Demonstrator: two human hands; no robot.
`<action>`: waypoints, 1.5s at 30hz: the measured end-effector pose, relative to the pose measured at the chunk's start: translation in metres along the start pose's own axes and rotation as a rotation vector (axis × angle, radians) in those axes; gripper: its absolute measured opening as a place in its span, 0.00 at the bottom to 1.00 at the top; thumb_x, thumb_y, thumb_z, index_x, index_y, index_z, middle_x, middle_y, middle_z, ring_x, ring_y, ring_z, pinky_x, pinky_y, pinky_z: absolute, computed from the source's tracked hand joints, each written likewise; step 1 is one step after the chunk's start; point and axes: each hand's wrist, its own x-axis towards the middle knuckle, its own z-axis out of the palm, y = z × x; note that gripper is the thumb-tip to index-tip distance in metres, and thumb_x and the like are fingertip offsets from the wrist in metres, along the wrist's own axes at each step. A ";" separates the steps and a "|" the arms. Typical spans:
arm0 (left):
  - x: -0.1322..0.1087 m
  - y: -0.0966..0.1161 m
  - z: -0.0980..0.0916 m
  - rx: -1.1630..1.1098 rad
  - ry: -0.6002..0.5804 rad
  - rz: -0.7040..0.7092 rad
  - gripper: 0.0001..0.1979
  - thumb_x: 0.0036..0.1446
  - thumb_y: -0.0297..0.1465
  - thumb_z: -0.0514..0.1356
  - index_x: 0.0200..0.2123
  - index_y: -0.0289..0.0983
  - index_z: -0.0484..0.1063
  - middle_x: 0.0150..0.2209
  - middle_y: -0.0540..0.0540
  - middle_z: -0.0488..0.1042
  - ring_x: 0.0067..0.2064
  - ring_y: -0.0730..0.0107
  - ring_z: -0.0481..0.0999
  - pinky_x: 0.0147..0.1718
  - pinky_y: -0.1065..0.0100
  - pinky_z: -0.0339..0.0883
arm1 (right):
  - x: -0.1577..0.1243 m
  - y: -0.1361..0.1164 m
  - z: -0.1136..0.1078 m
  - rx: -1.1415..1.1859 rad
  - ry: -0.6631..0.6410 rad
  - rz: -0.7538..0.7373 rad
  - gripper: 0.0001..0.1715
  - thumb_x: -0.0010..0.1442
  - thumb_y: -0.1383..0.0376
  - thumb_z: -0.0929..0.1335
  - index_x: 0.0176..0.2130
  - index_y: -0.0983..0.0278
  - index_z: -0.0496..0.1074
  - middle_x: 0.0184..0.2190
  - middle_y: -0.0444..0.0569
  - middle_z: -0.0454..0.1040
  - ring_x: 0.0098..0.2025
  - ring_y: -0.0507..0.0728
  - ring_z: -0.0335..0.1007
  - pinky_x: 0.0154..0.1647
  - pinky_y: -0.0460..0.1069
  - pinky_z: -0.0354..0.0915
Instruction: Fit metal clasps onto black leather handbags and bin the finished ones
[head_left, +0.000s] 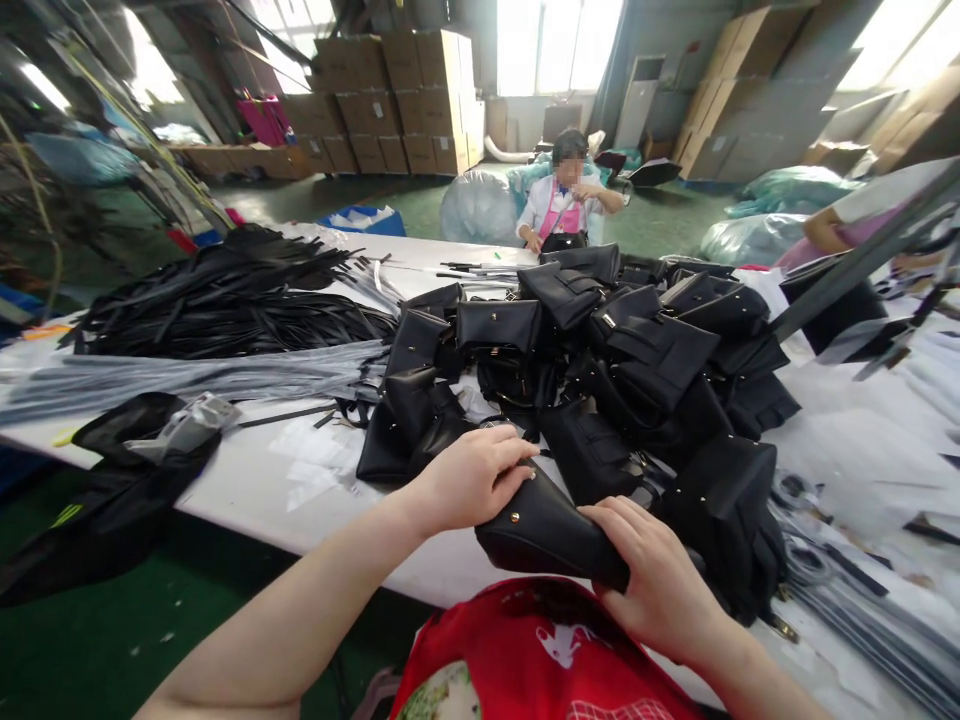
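Observation:
A black handbag with small gold studs on its base lies tilted at the table's near edge, its base turned toward me. My left hand is closed over its upper left end, thumb and fingers pressed on the bag. At the right end, my right hand grips the bag with the fingers over the top and the thumb below. Just beyond it sits a pile of similar black handbags. Another black bag stands close to my right hand.
Bundles of black straps and grey strips cover the table's left side. A black cloth item hangs over the left edge. Grey strips lie at right. Across the table sits a person in a pink apron; cartons stand behind.

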 end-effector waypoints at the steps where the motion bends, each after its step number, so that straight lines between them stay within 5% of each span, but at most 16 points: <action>1: -0.003 0.001 -0.002 0.007 -0.025 0.026 0.12 0.63 0.29 0.52 0.45 0.36 0.72 0.38 0.44 0.72 0.40 0.68 0.72 0.41 0.68 0.66 | 0.000 0.000 0.000 0.003 -0.007 -0.001 0.30 0.42 0.74 0.64 0.48 0.62 0.65 0.41 0.51 0.69 0.43 0.61 0.65 0.46 0.55 0.65; 17: -0.004 0.009 0.001 0.412 -0.137 0.177 0.07 0.59 0.23 0.52 0.32 0.34 0.70 0.33 0.44 0.69 0.35 0.64 0.69 0.33 0.65 0.64 | -0.004 -0.005 -0.002 0.027 -0.049 0.000 0.30 0.41 0.74 0.64 0.47 0.63 0.66 0.41 0.51 0.70 0.42 0.60 0.65 0.45 0.54 0.64; 21: 0.006 0.004 -0.005 -0.010 0.204 -0.033 0.07 0.61 0.27 0.52 0.35 0.36 0.70 0.32 0.46 0.69 0.35 0.68 0.69 0.36 0.67 0.65 | -0.007 -0.002 0.000 0.095 -0.091 -0.019 0.30 0.41 0.74 0.65 0.47 0.63 0.67 0.41 0.51 0.70 0.43 0.60 0.65 0.46 0.53 0.63; 24: 0.006 -0.009 -0.015 -0.661 0.439 -0.274 0.04 0.57 0.27 0.52 0.32 0.36 0.66 0.29 0.50 0.67 0.27 0.75 0.65 0.25 0.72 0.61 | -0.008 0.020 0.004 0.220 -0.008 0.037 0.26 0.44 0.75 0.65 0.45 0.62 0.69 0.40 0.49 0.71 0.43 0.59 0.66 0.46 0.52 0.62; 27: -0.006 -0.029 -0.018 -1.238 0.526 -0.451 0.02 0.47 0.25 0.53 0.27 0.37 0.62 0.24 0.53 0.62 0.20 0.79 0.58 0.16 0.76 0.50 | -0.009 0.057 0.013 0.480 0.156 0.215 0.17 0.48 0.70 0.68 0.41 0.63 0.72 0.38 0.48 0.73 0.41 0.59 0.68 0.43 0.52 0.63; 29: -0.020 -0.043 -0.012 -1.335 0.569 -0.517 0.04 0.41 0.23 0.53 0.23 0.36 0.61 0.22 0.54 0.60 0.19 0.80 0.57 0.15 0.77 0.45 | -0.011 0.081 0.020 0.755 0.295 0.424 0.18 0.46 0.64 0.72 0.40 0.63 0.72 0.35 0.46 0.76 0.37 0.59 0.71 0.39 0.51 0.65; 32: -0.042 -0.058 0.006 -1.272 0.590 -0.616 0.05 0.39 0.23 0.52 0.17 0.36 0.57 0.18 0.53 0.57 0.20 0.77 0.61 0.15 0.76 0.45 | -0.012 0.105 0.031 1.144 0.525 0.772 0.23 0.39 0.64 0.75 0.38 0.63 0.72 0.29 0.44 0.77 0.30 0.59 0.73 0.34 0.52 0.68; 36: -0.067 -0.067 0.037 -1.181 0.425 -0.766 0.09 0.43 0.28 0.50 0.15 0.38 0.53 0.14 0.55 0.49 0.17 0.78 0.52 0.16 0.74 0.39 | -0.008 0.122 0.041 1.398 0.710 1.083 0.19 0.36 0.65 0.73 0.34 0.63 0.73 0.25 0.47 0.78 0.26 0.61 0.74 0.31 0.56 0.72; 40: -0.085 -0.067 0.059 -0.949 0.399 -0.864 0.17 0.51 0.39 0.51 0.16 0.39 0.49 0.16 0.57 0.46 0.18 0.79 0.46 0.17 0.73 0.38 | -0.003 0.136 0.052 1.505 0.681 1.072 0.14 0.42 0.63 0.69 0.32 0.64 0.75 0.25 0.51 0.78 0.29 0.63 0.76 0.37 0.59 0.73; 45: -0.104 -0.070 0.060 -0.590 0.399 -0.890 0.23 0.54 0.47 0.52 0.17 0.39 0.50 0.18 0.55 0.49 0.22 0.76 0.52 0.21 0.72 0.46 | -0.002 0.152 0.073 1.601 0.624 0.940 0.13 0.46 0.60 0.68 0.33 0.64 0.75 0.28 0.51 0.79 0.34 0.64 0.76 0.44 0.61 0.71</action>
